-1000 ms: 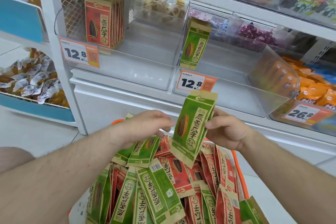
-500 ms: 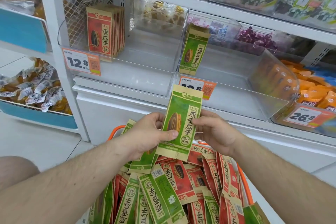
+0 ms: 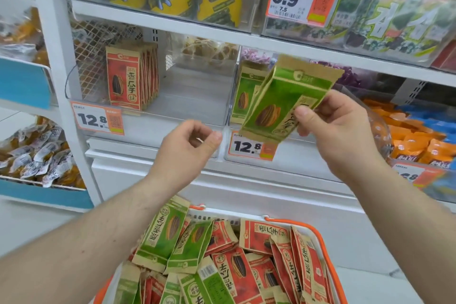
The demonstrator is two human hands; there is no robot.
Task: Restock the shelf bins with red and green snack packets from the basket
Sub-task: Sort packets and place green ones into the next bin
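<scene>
Green packet headed for the green bin
Right hand (image 3: 338,131) pinches a green paper snack packet (image 3: 283,101), tilted toward the clear plastic bin (image 3: 355,140) at one o'clock; left hand (image 3: 187,148) loosely curled, empty.

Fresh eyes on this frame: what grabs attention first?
The green paper snack packet held up by the right hand at centre right, tilted in front of the clear plastic right-hand bin. Next, the orange-rimmed basket at the bottom, heaped with red and green packets. The left hand hangs empty, fingers loosely curled, before the left-hand bin's row of upright red packets.
</scene>
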